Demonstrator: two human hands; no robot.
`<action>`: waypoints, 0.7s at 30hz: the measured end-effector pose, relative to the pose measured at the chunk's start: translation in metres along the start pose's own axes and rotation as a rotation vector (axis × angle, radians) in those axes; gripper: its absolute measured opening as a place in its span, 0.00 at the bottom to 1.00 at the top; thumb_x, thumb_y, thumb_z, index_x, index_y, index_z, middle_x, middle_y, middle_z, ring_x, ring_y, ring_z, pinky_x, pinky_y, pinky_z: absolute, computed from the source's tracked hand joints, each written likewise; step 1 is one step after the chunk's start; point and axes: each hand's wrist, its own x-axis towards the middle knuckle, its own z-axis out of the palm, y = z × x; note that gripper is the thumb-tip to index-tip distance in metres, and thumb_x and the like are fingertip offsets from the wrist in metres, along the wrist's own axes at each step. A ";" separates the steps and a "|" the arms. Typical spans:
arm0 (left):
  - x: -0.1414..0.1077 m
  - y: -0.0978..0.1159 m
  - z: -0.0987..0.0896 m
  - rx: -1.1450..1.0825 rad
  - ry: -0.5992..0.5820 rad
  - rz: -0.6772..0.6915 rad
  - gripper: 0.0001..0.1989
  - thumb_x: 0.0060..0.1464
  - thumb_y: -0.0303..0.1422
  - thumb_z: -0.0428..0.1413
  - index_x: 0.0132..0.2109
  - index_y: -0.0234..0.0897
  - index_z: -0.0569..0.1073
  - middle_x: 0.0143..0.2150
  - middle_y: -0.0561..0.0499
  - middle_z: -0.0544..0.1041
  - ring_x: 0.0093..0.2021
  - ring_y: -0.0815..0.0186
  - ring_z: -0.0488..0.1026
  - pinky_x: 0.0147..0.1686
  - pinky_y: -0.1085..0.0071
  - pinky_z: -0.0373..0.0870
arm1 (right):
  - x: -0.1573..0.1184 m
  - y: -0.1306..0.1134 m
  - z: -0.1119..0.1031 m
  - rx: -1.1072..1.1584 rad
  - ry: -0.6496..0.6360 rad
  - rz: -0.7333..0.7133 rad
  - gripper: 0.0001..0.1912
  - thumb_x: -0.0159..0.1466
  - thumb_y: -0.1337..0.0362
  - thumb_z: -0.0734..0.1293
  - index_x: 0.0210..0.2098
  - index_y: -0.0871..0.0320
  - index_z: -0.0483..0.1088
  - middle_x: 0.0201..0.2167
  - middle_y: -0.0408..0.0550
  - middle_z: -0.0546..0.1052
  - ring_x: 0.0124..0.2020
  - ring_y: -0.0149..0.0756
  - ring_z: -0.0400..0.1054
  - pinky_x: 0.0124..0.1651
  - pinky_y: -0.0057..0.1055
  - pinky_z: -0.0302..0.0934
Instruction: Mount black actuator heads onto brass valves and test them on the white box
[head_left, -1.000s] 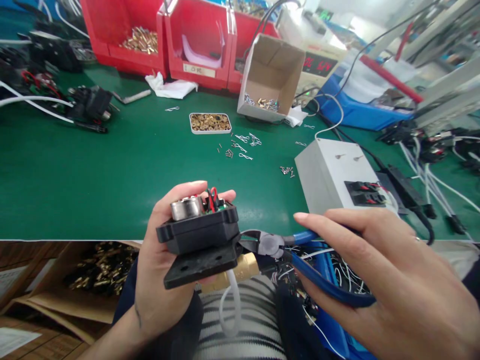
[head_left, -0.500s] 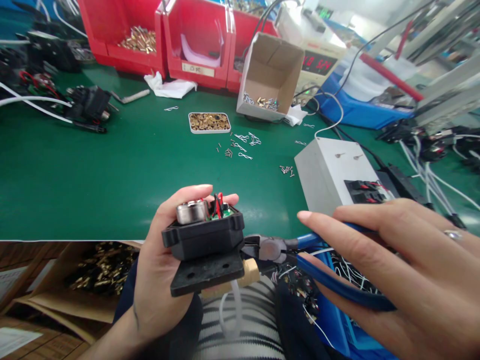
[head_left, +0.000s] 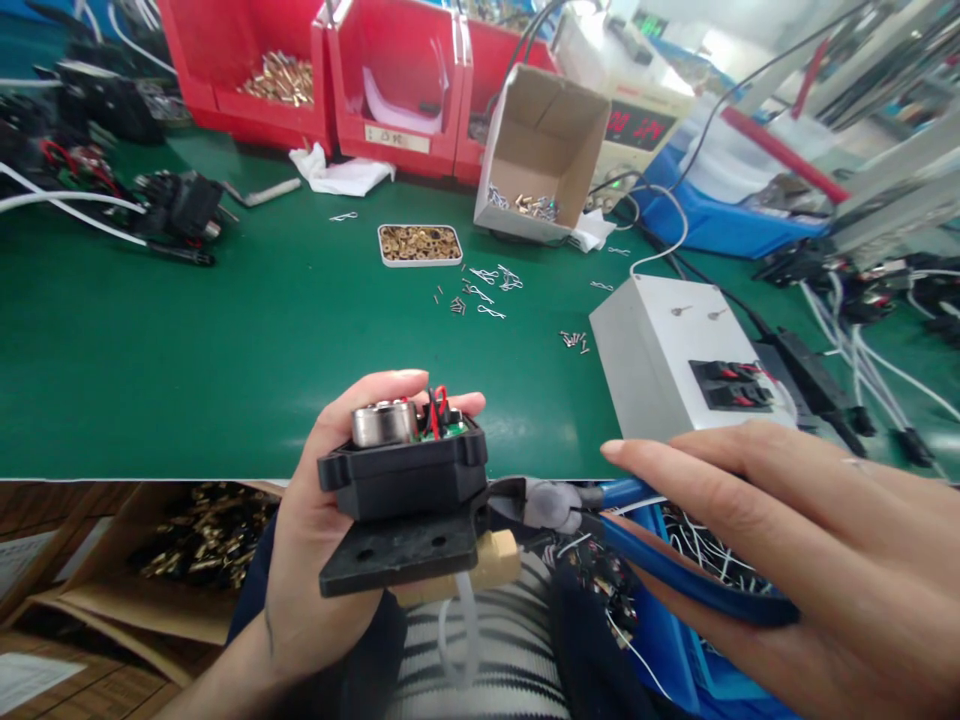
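Note:
My left hand [head_left: 315,500] is wrapped round a black plastic motor housing [head_left: 412,480], open at the top. Inside it show a round silver motor [head_left: 384,423], red and black wires and a bit of green circuit board. A flat black bracket [head_left: 397,560] with two holes juts out below. Beneath that sit a brass fitting [head_left: 495,560] and a clear tube [head_left: 466,620]. In my right hand [head_left: 787,540] are blue-handled cutting pliers [head_left: 551,503], fingers round the handles. The plier jaws are at the right side of the housing, by the bracket; whether they grip anything is hidden.
On the green bench [head_left: 187,380] lie a tray of brass parts [head_left: 420,244], loose clips and screws. Behind stand red bins [head_left: 390,90] and a small carton [head_left: 544,150]. A grey box [head_left: 652,350] is at right. Below are a cardboard box [head_left: 150,610] and blue bins [head_left: 675,640].
The housing and bracket have tilted slightly, with the bracket's edge shifting left. My right hand and the pliers have moved a little down and to the right.

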 end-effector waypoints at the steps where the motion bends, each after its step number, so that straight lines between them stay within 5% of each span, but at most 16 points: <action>1: 0.000 0.000 0.000 -0.019 -0.006 -0.004 0.23 0.53 0.33 0.68 0.55 0.52 0.75 0.51 0.51 0.83 0.51 0.53 0.82 0.44 0.60 0.85 | 0.001 0.000 0.001 -0.003 0.011 -0.005 0.14 0.70 0.58 0.66 0.52 0.56 0.72 0.41 0.50 0.78 0.35 0.38 0.72 0.31 0.34 0.61; 5: 0.000 -0.001 -0.001 -0.067 -0.021 -0.006 0.21 0.56 0.33 0.66 0.56 0.52 0.75 0.51 0.51 0.83 0.47 0.54 0.83 0.41 0.61 0.86 | 0.007 -0.002 0.007 0.100 -0.002 0.111 0.14 0.70 0.56 0.66 0.50 0.57 0.71 0.40 0.50 0.78 0.36 0.38 0.74 0.33 0.33 0.65; 9: -0.001 0.000 0.000 -0.029 -0.012 -0.006 0.22 0.55 0.34 0.66 0.56 0.52 0.74 0.51 0.50 0.82 0.57 0.49 0.78 0.43 0.60 0.85 | 0.006 -0.004 0.023 0.418 -0.033 0.345 0.10 0.66 0.58 0.70 0.46 0.53 0.72 0.34 0.44 0.78 0.31 0.34 0.73 0.31 0.28 0.66; 13: -0.002 -0.001 0.001 -0.030 -0.026 0.008 0.23 0.54 0.34 0.67 0.56 0.51 0.74 0.52 0.50 0.81 0.59 0.50 0.76 0.46 0.62 0.84 | 0.000 -0.019 0.055 1.104 -0.192 0.704 0.12 0.65 0.53 0.71 0.43 0.54 0.73 0.30 0.42 0.75 0.29 0.30 0.70 0.31 0.24 0.64; 17: -0.004 -0.008 0.002 0.016 -0.011 0.071 0.24 0.55 0.34 0.66 0.58 0.52 0.72 0.54 0.51 0.80 0.58 0.53 0.77 0.48 0.62 0.84 | 0.002 -0.055 0.086 1.999 -0.218 0.830 0.30 0.56 0.42 0.75 0.48 0.54 0.70 0.39 0.47 0.75 0.29 0.29 0.68 0.31 0.25 0.65; 21: -0.002 -0.011 0.003 0.357 -0.010 0.343 0.32 0.50 0.38 0.70 0.61 0.52 0.71 0.58 0.54 0.77 0.57 0.55 0.75 0.60 0.57 0.75 | 0.014 -0.082 0.097 2.299 -0.056 0.873 0.31 0.51 0.47 0.80 0.48 0.51 0.68 0.39 0.45 0.75 0.28 0.31 0.68 0.29 0.27 0.65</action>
